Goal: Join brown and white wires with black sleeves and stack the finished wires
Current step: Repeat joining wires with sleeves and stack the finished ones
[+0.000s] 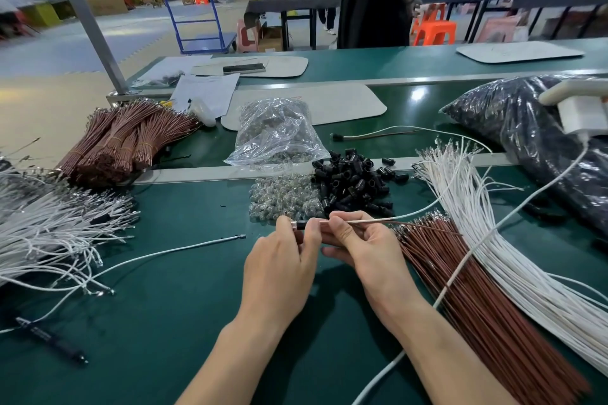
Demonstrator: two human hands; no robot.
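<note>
1. Head view, progress: at a green table (184,273), one joint is under way. A black sleeve (304,224) sits on the end of a wire pair (362,222), held above the table in front of the sleeve heap (352,181). Large loose fans of brown wires (477,289) and white wires (513,240) on the right suggest much work remains. The tangled stack (49,230) at left may be finished pieces, though blur prevents certainty.

2. Head view, hands: the left hand (283,260) pinches the sleeve between curled fingertips. The right hand (358,246) pinches the wire pair just behind it, and both wrists are raised off the table.
</note>
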